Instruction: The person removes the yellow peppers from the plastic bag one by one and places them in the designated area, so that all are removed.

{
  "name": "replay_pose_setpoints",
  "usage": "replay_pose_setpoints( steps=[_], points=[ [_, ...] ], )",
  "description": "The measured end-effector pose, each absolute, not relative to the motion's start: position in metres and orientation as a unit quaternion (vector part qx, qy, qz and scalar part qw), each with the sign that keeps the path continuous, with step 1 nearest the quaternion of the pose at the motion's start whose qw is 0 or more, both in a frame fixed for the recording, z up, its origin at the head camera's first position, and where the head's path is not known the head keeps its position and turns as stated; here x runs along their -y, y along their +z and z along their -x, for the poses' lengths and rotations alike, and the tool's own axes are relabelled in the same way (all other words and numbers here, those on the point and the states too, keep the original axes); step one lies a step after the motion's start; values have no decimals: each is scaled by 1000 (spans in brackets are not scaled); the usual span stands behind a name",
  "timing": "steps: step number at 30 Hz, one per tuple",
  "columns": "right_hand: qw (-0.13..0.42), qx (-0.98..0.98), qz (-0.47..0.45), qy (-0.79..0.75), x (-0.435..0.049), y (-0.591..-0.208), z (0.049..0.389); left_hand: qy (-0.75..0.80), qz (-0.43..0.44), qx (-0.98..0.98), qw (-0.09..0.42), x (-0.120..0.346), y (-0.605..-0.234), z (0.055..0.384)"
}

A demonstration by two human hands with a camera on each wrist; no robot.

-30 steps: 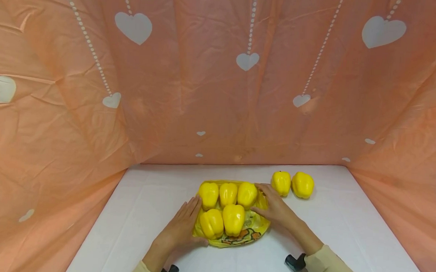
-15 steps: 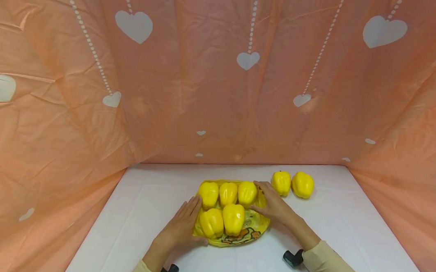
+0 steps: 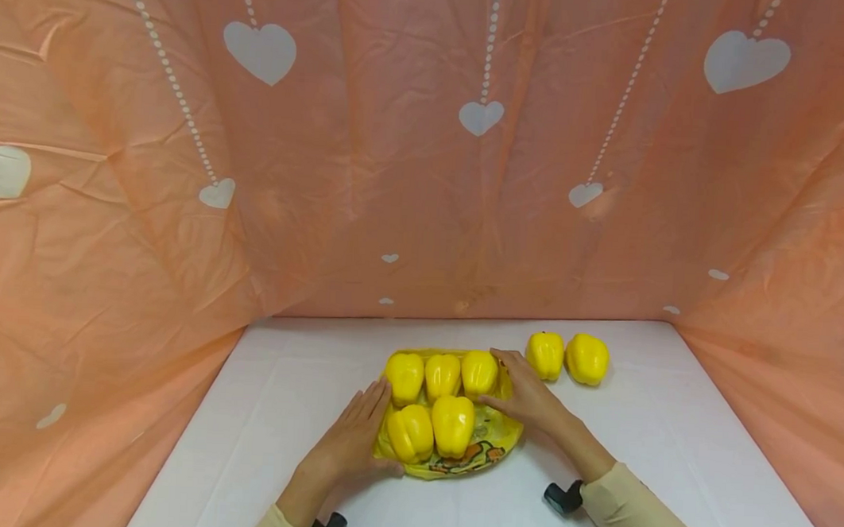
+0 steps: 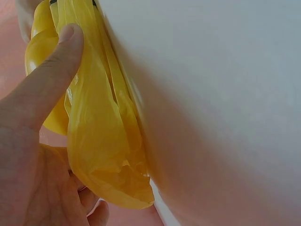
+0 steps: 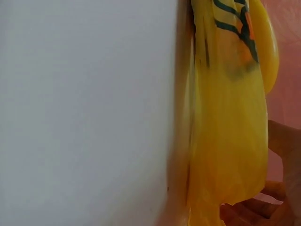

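Note:
Several glossy yellow bell peppers sit on a crumpled yellow plastic bag, three behind and two in front, such as the front right bell pepper. My left hand lies along the bag's left side, fingers extended; its thumb rests on the bag in the left wrist view. From the right, my right hand holds the back right bell pepper between thumb and fingers. In the right wrist view, the bag hides part of that hand.
Two more bell peppers stand on the white tabletop, behind the right hand. Peach sheeting with white hearts encloses the back and sides. Black wrist devices sit below the forearms.
My right hand has shifted slightly inward and away from me, its thumb closer round the back right bell pepper. The left hand has stayed in place.

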State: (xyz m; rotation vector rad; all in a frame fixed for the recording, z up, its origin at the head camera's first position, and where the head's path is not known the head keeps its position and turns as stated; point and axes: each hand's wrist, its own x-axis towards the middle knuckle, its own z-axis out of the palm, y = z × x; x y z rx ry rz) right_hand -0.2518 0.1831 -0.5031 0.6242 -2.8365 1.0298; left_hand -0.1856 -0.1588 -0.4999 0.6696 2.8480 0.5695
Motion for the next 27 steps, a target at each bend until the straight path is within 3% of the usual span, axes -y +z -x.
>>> replay_pose_setpoints(
  steps=[27],
  points=[
    [22,919,-195,341,-187,-499,250,190,-230,-952,67,160,-498,181]
  ],
)
